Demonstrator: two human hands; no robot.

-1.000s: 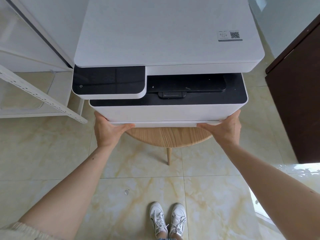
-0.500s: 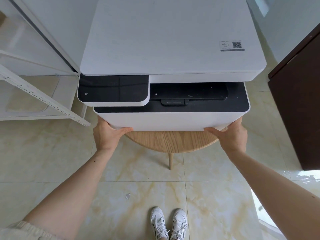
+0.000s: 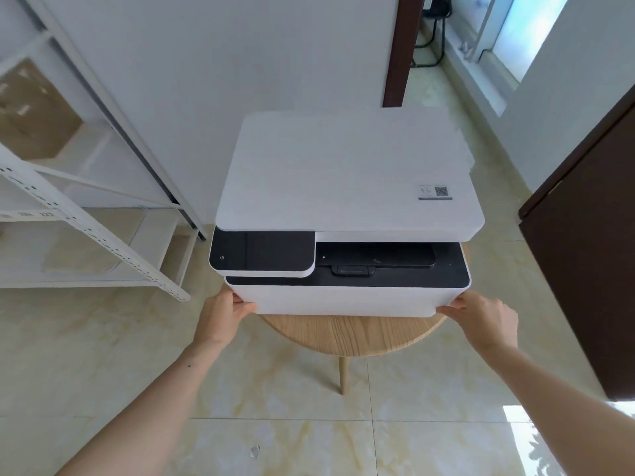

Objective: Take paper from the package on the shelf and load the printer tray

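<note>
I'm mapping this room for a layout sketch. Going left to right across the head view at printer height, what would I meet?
White shelf rack → left hand → printer → right hand → dark wooden cabinet.

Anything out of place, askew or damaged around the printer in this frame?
Mostly tidy. The printer overhangs the round wooden table at its front corners, where both hands rest. A small scrap of litter lies on the floor tiles. No damage visible.

A round wooden table (image 3: 347,333) stands on the marbled tile floor (image 3: 103,338).
</note>
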